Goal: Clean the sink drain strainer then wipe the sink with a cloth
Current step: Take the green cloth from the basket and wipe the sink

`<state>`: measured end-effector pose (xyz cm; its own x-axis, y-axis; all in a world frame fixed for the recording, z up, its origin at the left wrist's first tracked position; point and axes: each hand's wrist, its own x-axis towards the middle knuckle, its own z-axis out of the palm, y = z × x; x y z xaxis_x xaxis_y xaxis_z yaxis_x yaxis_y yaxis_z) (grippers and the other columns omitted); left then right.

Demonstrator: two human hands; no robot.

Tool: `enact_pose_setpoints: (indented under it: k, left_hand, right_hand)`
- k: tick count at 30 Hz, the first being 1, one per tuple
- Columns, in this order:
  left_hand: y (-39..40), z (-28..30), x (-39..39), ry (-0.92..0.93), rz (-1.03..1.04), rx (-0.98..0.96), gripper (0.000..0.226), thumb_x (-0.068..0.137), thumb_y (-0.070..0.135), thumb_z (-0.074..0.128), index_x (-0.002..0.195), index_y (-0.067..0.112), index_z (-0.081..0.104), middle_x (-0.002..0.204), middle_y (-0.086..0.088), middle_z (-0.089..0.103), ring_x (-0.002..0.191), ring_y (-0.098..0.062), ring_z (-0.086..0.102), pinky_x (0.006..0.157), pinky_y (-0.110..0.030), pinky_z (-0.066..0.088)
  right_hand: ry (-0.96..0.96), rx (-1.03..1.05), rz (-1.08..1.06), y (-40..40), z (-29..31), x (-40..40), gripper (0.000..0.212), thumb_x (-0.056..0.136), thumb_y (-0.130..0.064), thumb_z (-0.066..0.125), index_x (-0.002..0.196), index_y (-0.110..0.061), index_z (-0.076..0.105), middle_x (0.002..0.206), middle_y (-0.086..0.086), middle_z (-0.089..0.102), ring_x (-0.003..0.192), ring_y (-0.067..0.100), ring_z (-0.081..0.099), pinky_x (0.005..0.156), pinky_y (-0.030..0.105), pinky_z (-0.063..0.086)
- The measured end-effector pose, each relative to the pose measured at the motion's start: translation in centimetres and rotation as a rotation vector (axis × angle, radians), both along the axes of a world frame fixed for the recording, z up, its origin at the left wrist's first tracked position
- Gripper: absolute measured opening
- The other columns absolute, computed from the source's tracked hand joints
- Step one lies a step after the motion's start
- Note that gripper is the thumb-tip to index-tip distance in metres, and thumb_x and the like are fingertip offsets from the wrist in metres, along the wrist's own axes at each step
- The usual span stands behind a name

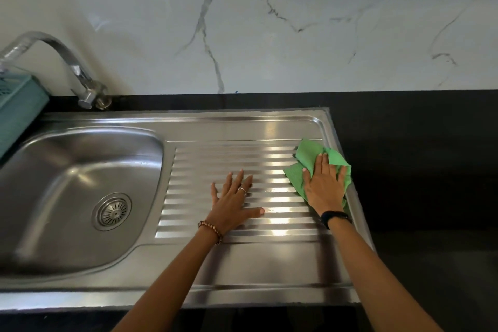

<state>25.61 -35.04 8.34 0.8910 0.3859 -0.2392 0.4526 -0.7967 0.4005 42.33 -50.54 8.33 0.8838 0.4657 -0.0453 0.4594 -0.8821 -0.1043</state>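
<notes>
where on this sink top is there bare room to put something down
Bare patches: the ridged drainboard between the basin and the green cloth, behind the left hand, and the flat strip in front of the ridges. Crowded: the right corner, where the right hand presses the cloth.

You are looking at a moderately bright scene in which light is coming from above and glaring in white patches off the ridges of the stainless draining board point(242, 159), while the black countertop point(420, 170) is sinking into near-featureless dark. Soft shadows are falling beneath your forearms. The wide-angle lens is bending the sink's front rim point(80, 299) and the tap point(67, 62) near the left edge, where the teal basket point(18, 108) is blurring slightly.
</notes>
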Motion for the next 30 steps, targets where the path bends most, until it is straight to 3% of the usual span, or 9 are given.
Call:
enact_pose_setpoints:
  k: [5,10,17,23,30]
  left_hand:
    - [3.5,-0.1,-5.2,-0.01,0.245,0.019,0.099,0.072,0.07,0.052,0.147,0.028,0.002,0.157,-0.006,-0.013,0.142,-0.027,-0.018,0.11,-0.052,-0.016]
    - [6.4,-0.3,-9.0,0.003,0.431,-0.007,0.115,0.066,0.074,0.053,0.147,0.017,-0.004,0.157,-0.01,-0.01,0.144,-0.027,-0.01,0.115,-0.049,-0.004]
    - [7.5,0.2,-9.7,-0.066,0.428,-0.028,0.123,0.062,0.073,0.06,0.147,0.009,-0.002,0.158,-0.005,-0.002,0.145,-0.018,0.001,0.117,-0.037,0.008]
    - [9.0,0.5,-11.4,-0.187,0.386,-0.242,0.116,0.066,0.046,0.076,0.146,0.009,0.001,0.157,-0.006,0.001,0.145,-0.015,0.003,0.113,-0.021,0.005]
    - [8.7,0.6,-11.8,-0.241,0.45,-0.357,0.125,0.064,0.031,0.082,0.145,0.008,-0.011,0.156,-0.008,-0.012,0.142,-0.012,-0.009,0.105,-0.011,-0.001]
  right_hand:
    - [0.042,0.033,-0.076,2.4,0.3,-0.2,0.059,0.099,-0.033,0.029,0.144,0.003,0.019,0.154,0.02,0.021,0.138,0.035,0.027,0.115,0.052,0.01]
    - [0.016,0.076,0.066,5.0,0.2,-4.0,0.056,0.098,-0.032,0.031,0.144,0.0,0.024,0.153,0.019,0.026,0.138,0.032,0.029,0.114,0.052,0.015]
    - [0.11,0.166,0.41,16.0,-0.1,-11.5,0.056,0.098,-0.036,0.028,0.146,-0.008,0.02,0.157,0.01,0.019,0.144,0.022,0.02,0.118,0.046,0.007]
    - [0.133,0.082,0.723,24.4,0.2,-13.4,0.055,0.099,-0.034,0.027,0.147,-0.008,0.018,0.158,0.006,0.013,0.145,0.024,0.013,0.118,0.048,0.004]
    - [0.053,-0.031,0.974,25.1,-0.4,-13.0,0.056,0.099,-0.037,0.024,0.149,-0.015,0.012,0.159,0.0,0.01,0.146,0.019,0.013,0.119,0.047,0.002]
